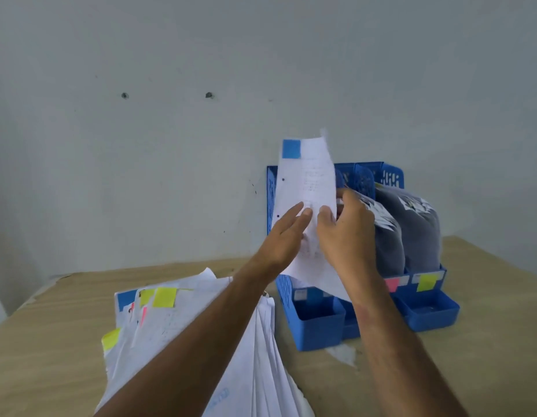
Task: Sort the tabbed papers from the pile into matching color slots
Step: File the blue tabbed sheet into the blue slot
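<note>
A white sheet (306,182) with a blue tab (291,149) at its top left corner stands upright in front of the blue file organizer (315,323). My left hand (283,236) lies with straight fingers against the sheet's left side. My right hand (345,230) pinches the sheet at its middle. The sheet hangs over the organizer's leftmost slot. Pink (392,284) and yellow (426,282) tabs mark the two right slots. The pile of tabbed papers (171,320) lies on the table to the left, showing yellow, pink and blue tabs.
Two grey bundles (411,230) fill the organizer's right slots. The wooden table (51,341) runs to a pale wall behind. A torn scrap of paper (342,355) lies in front of the organizer.
</note>
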### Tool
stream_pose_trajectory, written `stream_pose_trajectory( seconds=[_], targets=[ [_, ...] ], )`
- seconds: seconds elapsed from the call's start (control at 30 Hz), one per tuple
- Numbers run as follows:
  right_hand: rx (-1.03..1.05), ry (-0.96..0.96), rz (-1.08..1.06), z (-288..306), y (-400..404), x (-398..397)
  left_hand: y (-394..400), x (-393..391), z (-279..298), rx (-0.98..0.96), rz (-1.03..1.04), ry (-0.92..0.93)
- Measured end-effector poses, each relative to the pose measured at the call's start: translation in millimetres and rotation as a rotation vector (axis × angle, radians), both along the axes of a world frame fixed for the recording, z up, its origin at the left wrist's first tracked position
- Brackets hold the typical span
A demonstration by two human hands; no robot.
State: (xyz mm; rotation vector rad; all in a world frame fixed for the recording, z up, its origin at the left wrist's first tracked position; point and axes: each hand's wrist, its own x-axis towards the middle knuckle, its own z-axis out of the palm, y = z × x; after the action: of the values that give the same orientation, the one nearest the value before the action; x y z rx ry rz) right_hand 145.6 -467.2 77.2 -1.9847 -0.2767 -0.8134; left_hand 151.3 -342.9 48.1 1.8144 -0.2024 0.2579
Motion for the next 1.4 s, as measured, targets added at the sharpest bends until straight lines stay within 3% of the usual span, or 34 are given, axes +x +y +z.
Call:
stream_pose_trajectory(
  seconds=[0.23,0.43,0.6,0.73,0.93,1.07,1.2,1.4],
  targets=[
    [-0.199,0.12,0.03,13.3,-23.8,-5.3,-25.4,8.9,11.4,-0.047,-0.094,-0.023],
    [-0.346,0.346,0.087,14.8,-35.8,-5.2,-37.4,22.0,13.4,-0.117,-0.116,0.013],
    [-0.202,0.222,0.07,7.0,-25.6,2.5,-41.0,30.0,18.9,-0.141,-0.08,-0.041],
    [-0.194,0.219,0.059,0.1,-22.2,8.4,-38.8,37.8,10.4,-0.188,-0.046,0.018],
    [-0.268,0.28,0.032,0.6,-29.5,9.1,-28.9,43.2,-5.4,-0.034,-0.047,0.118],
    [-0.248,0.214,-0.046,3.5,-27.3,6.6,-26.2,37.6,0.3,-0.049,0.04,-0.003],
    [-0.278,0.357,-0.015,-6.4,-18.7,8.8,-30.4,33.4,17.1,-0.126,0.111,-0.148],
    [-0.269,0.318,-0.027,-7.9,-21.6,14.2,-26.0,39.4,0.3,0.16,0.142,-0.368]
  ],
)
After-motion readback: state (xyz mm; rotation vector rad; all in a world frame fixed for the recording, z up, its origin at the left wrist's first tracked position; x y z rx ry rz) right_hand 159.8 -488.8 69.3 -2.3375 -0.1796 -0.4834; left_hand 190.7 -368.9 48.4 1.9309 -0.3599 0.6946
